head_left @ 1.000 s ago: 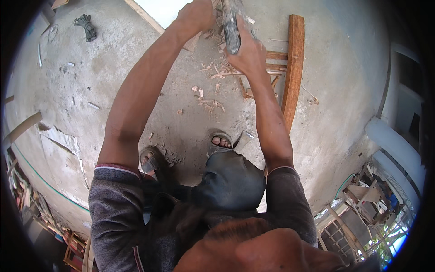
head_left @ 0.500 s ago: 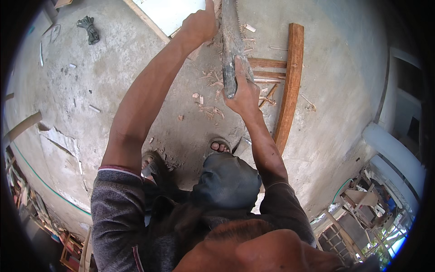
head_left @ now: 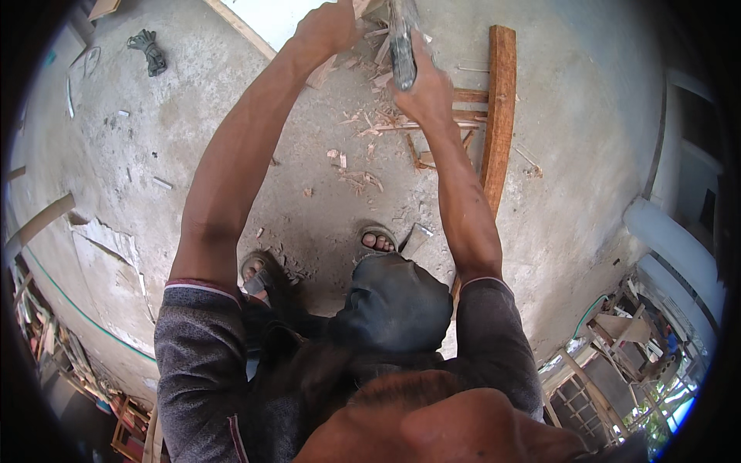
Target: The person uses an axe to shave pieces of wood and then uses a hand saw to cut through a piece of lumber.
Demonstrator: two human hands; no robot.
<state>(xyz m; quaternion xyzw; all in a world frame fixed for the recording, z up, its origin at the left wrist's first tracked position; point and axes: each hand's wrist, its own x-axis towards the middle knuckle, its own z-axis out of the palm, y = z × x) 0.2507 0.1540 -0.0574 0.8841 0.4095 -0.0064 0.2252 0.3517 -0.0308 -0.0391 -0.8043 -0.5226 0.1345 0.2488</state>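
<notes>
My left hand (head_left: pixel 328 27) is stretched out at the top edge and grips a pale piece of wood (head_left: pixel 369 9) that is mostly cut off by the frame. Just right of it, my right hand (head_left: pixel 423 86) is shut on the dark handle of a blurred cutting tool (head_left: pixel 401 45), whose upper end reaches the wood. Both arms extend forward over a concrete floor. Wood chips (head_left: pixel 363 176) lie scattered below the hands.
A long reddish wooden beam (head_left: pixel 500 116) with thinner slats beside it lies right of my right hand. My sandalled feet (head_left: pixel 378 241) stand below. A dark tangled bundle (head_left: pixel 147 50) lies far left, and wooden furniture frames (head_left: pixel 610 347) stand lower right.
My right hand with the tool dropped lower along the wood half a second ago and has risen again toward the top. My left hand has stayed on the wood.
</notes>
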